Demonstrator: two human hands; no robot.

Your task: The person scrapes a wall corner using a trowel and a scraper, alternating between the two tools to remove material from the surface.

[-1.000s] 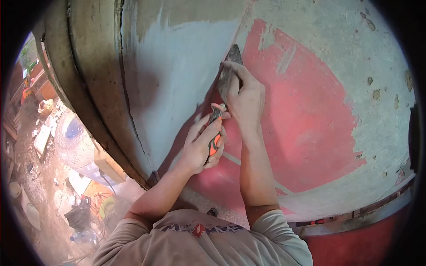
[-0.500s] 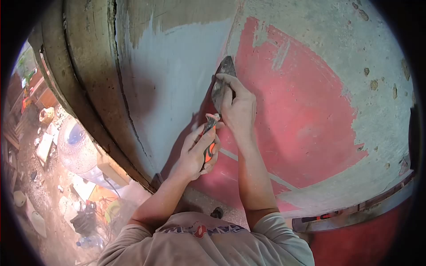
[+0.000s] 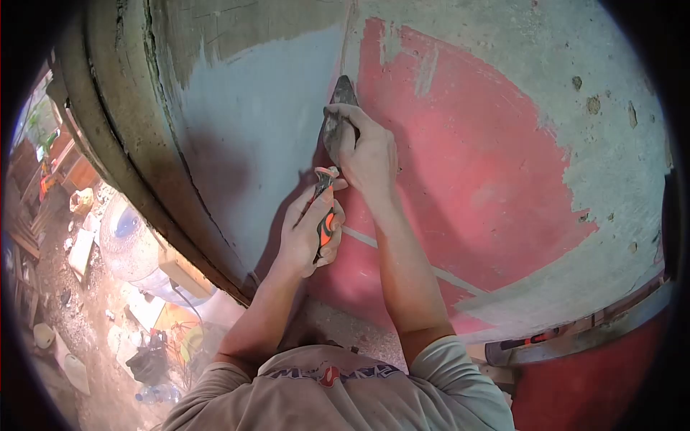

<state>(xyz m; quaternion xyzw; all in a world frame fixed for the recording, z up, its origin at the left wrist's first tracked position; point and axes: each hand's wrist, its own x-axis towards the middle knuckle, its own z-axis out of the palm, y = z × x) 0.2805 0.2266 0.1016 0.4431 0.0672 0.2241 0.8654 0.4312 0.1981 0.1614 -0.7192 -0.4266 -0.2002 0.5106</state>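
Observation:
My right hand [image 3: 366, 151] is closed on a flat, dark grey piece with a pointed top [image 3: 335, 133], worn and dusty, pressed along the corner where the pale blue wall [image 3: 251, 108] meets the pink-painted wall [image 3: 467, 165]. I cannot make out whether it is a blade or folded sandpaper. Just below and to the left, my left hand [image 3: 305, 233] is wrapped round an orange-and-black handle [image 3: 327, 226] with a flared top end. The rest of that tool is hidden by my palm and fingers.
At the left, a cracked concrete edge [image 3: 162, 122] borders the blue wall. Beyond it lies rubble-strewn ground with a large clear water bottle [image 3: 129, 244] and a dark bag [image 3: 147, 365]. A ledge [image 3: 596, 334] with an orange-and-black tool [image 3: 543, 336] runs along the lower right.
The whole view has shifted, so the walls and both hands sit further left and slightly higher. Both hands keep their holds, and the dark piece stays at the corner.

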